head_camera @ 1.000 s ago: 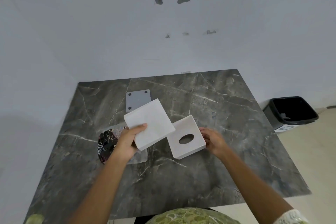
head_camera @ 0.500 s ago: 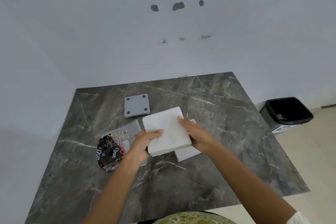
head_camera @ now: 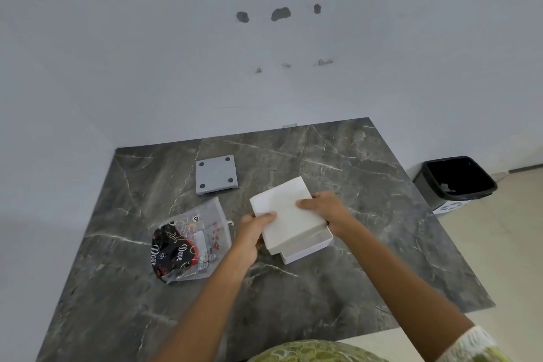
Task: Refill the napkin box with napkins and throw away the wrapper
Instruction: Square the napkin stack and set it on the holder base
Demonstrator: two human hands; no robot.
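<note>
Table, then bin far right of the fingers. Napkin stack sits tilted over the box, pinched at opposite edges by left hand and right hand, fingers curled on it. Likely light, soft, prone to fanning; grip the sides. Wrapper lies just left of the left fingers.

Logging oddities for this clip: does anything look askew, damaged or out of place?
The napkin stack, held by both hands, sits skewed over the white napkin box, not yet seated inside. The empty wrapper lies crumpled on the table. The wall shows chipped patches.
</note>
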